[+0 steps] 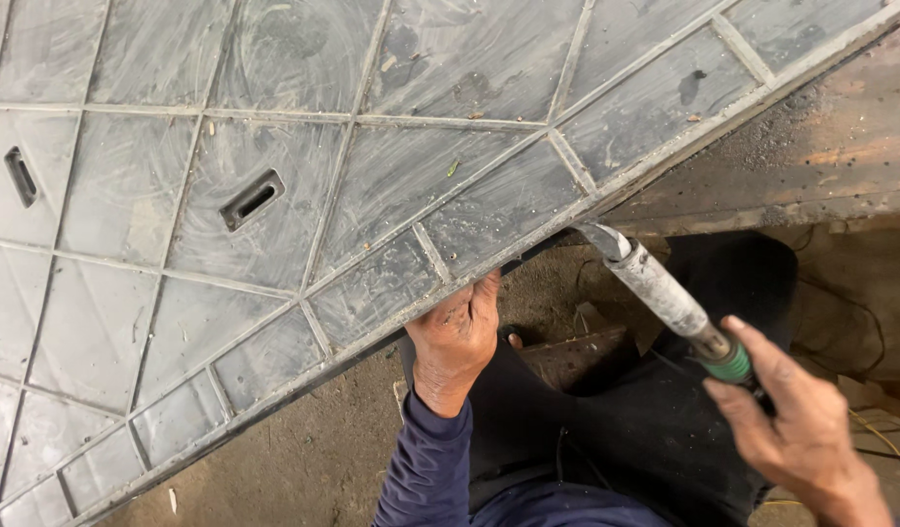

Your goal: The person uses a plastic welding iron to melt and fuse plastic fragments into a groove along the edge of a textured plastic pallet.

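**Both hands at the edge of the grey ribbed panel**

Your right hand sits lowest, at about 4 o'clock, fingers wrapped around the green-banded end of a long tool. Its pale, crusted shaft runs up toward 11 o'clock from that hand, and its bent metal tip meets the lower edge of the grey panel. At 6 o'clock your left hand, in a dark blue sleeve, grips that same edge from below, with the thumb on top and the fingers hidden under the rim, so how tightly they close cannot be told.

That panel fills everything from 9 to 1 o'clock: a dusty grey slab crossed by raised ribs, with two dark slots at 10 and 9 o'clock. No labels or signs show on it. A rusty brown surface lies at 2 o'clock, and bare ground at 7 o'clock.
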